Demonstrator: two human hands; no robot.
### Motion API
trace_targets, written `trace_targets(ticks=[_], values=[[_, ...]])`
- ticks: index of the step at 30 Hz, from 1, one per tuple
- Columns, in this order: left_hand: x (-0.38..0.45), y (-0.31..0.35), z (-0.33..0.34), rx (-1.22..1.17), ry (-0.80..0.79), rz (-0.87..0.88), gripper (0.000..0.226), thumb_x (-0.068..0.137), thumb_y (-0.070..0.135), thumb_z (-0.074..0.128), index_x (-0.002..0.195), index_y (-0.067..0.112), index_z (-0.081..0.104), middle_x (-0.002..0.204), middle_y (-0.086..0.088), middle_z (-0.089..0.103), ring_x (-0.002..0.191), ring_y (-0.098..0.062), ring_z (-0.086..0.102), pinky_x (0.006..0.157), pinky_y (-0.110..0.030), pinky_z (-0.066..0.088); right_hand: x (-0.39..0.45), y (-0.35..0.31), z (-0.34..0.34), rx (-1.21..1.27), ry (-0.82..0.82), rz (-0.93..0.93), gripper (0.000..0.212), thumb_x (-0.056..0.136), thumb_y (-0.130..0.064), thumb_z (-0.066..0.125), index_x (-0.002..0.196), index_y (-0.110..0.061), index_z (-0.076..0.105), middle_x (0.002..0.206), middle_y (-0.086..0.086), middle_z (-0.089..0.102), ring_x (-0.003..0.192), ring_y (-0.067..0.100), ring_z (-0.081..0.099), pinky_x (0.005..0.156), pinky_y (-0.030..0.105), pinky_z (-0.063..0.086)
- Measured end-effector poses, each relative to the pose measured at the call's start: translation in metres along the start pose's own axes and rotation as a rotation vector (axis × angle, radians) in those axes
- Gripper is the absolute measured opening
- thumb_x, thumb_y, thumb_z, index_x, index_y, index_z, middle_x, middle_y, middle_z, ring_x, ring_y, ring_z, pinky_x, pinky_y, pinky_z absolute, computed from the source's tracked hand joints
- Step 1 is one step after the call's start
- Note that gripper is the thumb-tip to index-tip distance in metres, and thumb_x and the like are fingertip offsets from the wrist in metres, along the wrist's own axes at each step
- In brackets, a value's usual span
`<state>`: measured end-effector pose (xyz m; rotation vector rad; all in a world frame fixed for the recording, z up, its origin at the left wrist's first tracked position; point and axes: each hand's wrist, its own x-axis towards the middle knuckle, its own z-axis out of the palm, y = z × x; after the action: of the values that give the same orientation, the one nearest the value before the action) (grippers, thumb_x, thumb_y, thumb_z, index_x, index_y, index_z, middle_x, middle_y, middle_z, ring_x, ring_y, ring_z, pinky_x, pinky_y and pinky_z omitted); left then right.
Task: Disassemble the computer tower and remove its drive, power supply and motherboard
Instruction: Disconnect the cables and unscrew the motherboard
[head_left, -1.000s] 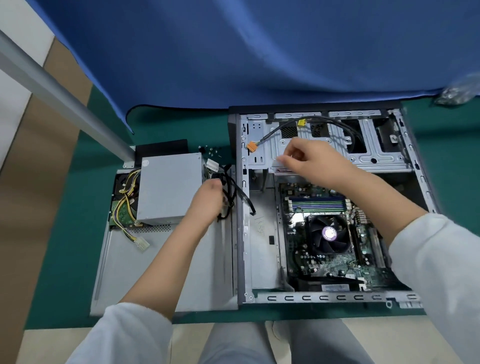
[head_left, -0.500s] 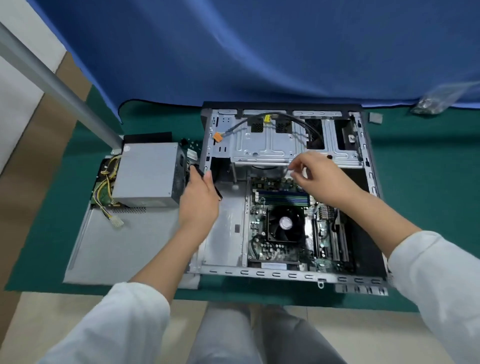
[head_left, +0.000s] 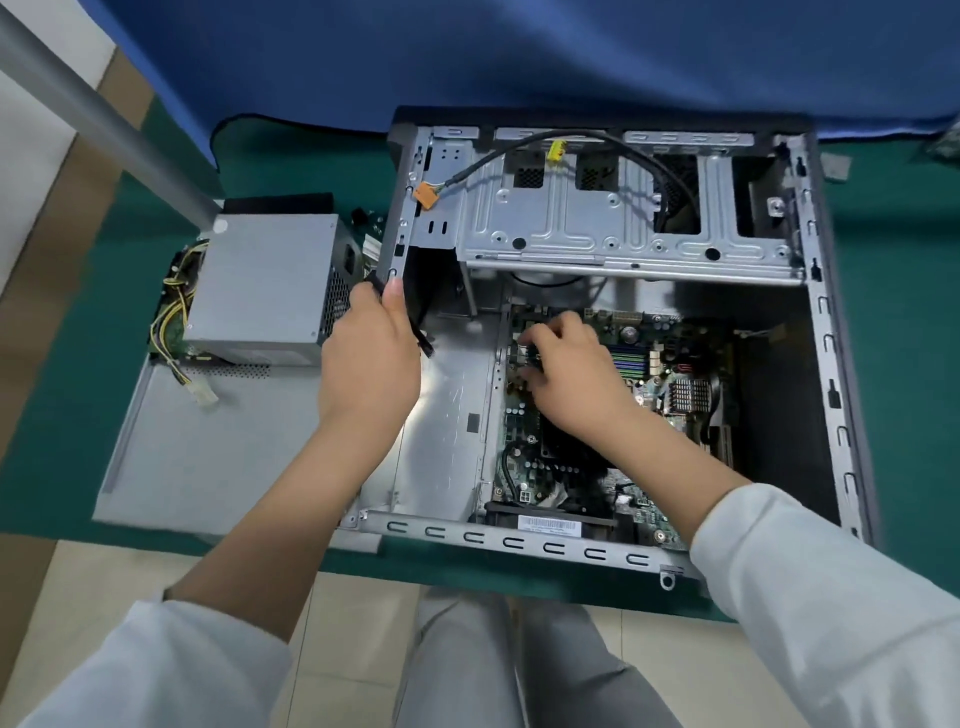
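The open computer case (head_left: 519, 540) lies on its side on the green mat (head_left: 904, 312). The motherboard (head_left: 670, 358) sits inside it, below the empty metal drive cage (head_left: 597, 223). My right hand (head_left: 576, 379) is over the board's upper left part, its curled fingers pinching a small dark part there. My left hand (head_left: 369, 364) is at the case's left wall and grips a thin black object (head_left: 423, 343), with its thumb against the wall's edge. The grey power supply (head_left: 265, 280), with yellow and black wires, lies outside the case on the removed side panel (head_left: 208, 457).
A black cable ending in an orange connector (head_left: 427, 196) arches over the drive cage, with a yellow connector (head_left: 556, 151) near it. Loose screws (head_left: 371, 218) lie between the power supply and the case. A grey pole (head_left: 104, 119) slants at the left, and blue cloth (head_left: 519, 62) hangs behind.
My right hand has come down from the drive cage's front edge onto the motherboard. My left hand has moved from beside the power supply to the case's left wall, still holding the black object.
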<state>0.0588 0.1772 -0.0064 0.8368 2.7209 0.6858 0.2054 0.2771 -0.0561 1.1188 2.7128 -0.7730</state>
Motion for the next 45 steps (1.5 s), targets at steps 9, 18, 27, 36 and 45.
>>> trace_targets(ticks=[9,18,27,36,45], values=[[-0.001,-0.006,0.004,-0.019,0.025,0.022,0.046,0.098,0.053,0.022,0.091,0.011,0.04,0.076,-0.007,0.047,0.074,-0.033,0.044,0.064,-0.038,0.032,0.01,-0.009,0.005,-0.146,-0.107,-0.037,0.034,0.09,-0.042,0.055,0.109,-0.016,0.065,0.11,0.007,0.056,0.11,0.028,0.047,0.088,0.039,0.041],[-0.002,-0.005,0.0,-0.042,0.044,0.074,0.042,0.099,0.048,0.025,0.091,0.01,0.039,0.074,-0.007,0.044,0.071,-0.033,0.043,0.062,-0.038,0.031,0.017,-0.016,0.02,-0.211,-0.027,0.052,0.019,0.086,-0.033,0.063,0.099,-0.02,0.068,0.099,0.002,0.062,0.093,0.027,0.057,0.065,0.031,0.047],[-0.002,-0.003,0.0,0.004,0.034,0.056,0.045,0.101,0.045,0.025,0.101,0.005,0.045,0.076,-0.006,0.042,0.071,-0.028,0.036,0.061,-0.032,0.021,0.017,-0.012,0.019,-0.211,-0.048,-0.014,0.015,0.085,-0.032,0.061,0.087,-0.02,0.068,0.095,0.0,0.063,0.087,0.027,0.06,0.067,0.032,0.051],[-0.002,-0.004,0.0,-0.022,0.036,0.063,0.042,0.101,0.043,0.026,0.099,0.006,0.044,0.074,-0.006,0.045,0.069,-0.03,0.039,0.06,-0.034,0.024,0.018,-0.01,0.023,-0.178,-0.002,0.043,0.015,0.086,-0.029,0.062,0.09,-0.019,0.072,0.089,0.001,0.067,0.111,0.024,0.046,0.061,0.03,0.043],[-0.003,-0.003,-0.002,-0.049,0.032,0.06,0.036,0.101,0.043,0.026,0.093,0.011,0.039,0.069,-0.002,0.041,0.067,-0.028,0.039,0.058,-0.033,0.024,0.016,-0.011,0.027,-0.166,0.056,0.051,0.015,0.087,-0.029,0.061,0.091,-0.022,0.074,0.084,-0.001,0.068,0.099,0.021,0.046,0.059,0.031,0.046]])
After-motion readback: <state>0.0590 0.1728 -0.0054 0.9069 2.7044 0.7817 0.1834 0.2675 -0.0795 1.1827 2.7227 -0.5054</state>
